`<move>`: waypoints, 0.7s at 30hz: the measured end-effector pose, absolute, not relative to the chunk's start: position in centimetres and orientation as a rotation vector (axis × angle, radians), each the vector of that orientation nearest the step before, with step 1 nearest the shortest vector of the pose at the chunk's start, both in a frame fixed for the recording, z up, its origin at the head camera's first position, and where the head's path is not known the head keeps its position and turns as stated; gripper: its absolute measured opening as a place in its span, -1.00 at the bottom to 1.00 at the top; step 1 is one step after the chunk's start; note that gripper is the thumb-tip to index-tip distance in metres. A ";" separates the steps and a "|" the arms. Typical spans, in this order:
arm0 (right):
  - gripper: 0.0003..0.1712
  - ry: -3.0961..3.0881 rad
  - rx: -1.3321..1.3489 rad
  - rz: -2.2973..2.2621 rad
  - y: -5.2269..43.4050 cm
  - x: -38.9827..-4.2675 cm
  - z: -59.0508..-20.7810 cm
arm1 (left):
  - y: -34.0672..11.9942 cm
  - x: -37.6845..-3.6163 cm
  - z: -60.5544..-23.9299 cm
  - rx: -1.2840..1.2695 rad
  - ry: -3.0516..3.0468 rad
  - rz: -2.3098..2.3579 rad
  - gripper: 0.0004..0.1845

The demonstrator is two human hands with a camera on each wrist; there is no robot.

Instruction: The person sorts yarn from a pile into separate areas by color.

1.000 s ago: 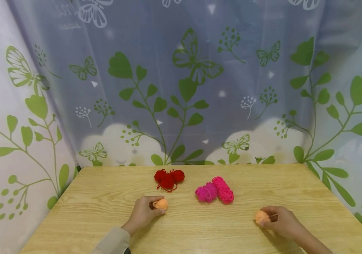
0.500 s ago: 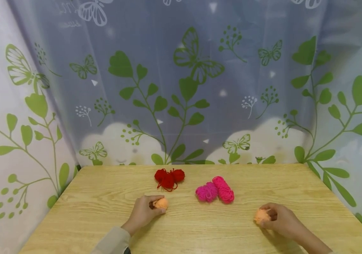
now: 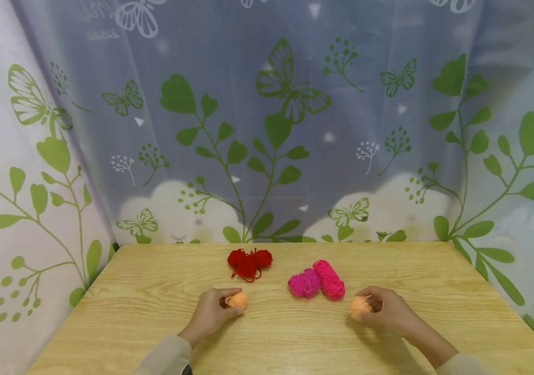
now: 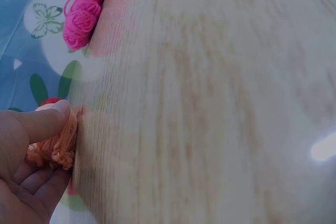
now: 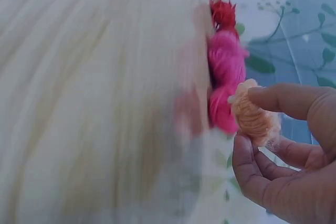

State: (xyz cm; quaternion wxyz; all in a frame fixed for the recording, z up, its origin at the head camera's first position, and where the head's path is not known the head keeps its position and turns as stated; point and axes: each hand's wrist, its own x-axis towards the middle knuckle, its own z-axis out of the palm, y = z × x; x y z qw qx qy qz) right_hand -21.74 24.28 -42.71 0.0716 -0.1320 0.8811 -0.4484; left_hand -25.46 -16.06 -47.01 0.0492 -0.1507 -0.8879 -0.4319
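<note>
My left hand [image 3: 208, 315] grips a small peach-orange ball of yarn [image 3: 238, 300] at the left of the wooden table. In the left wrist view, the thumb lies over that yarn [image 4: 58, 142] and the other fingers are under it. A second peach-orange ball of yarn [image 3: 359, 307] is pinched between thumb and fingers of my right hand [image 3: 391, 312], which casts a shadow on the wood below. The right wrist view shows this yarn [image 5: 254, 114] held at the fingertips. Nearest to it lie a bright pink skein [image 3: 329, 280] and a magenta skein [image 3: 304, 284], touching each other.
Several red balls of yarn [image 3: 248, 264] sit together near the back of the table [image 3: 154, 271], with loose strands. Behind and on both sides hangs a curtain [image 3: 220, 156] printed with leaves and butterflies.
My right hand has moved left and slightly farther back with its peach-orange yarn, closer to the pink skein. My left hand and the other yarns stay in place.
</note>
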 end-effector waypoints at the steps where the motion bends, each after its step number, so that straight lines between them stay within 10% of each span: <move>1: -0.44 2.642 -0.410 -1.357 23.7 -21.9 -42.6 | -16.1 -25.4 -47.0 -0.457 -2.704 -1.315 -0.54; 21: -0.50 2.556 -0.550 -1.469 12.2 -23.4 -44.1 | -16.0 -25.5 -47.2 -0.465 -2.691 -1.327 -0.54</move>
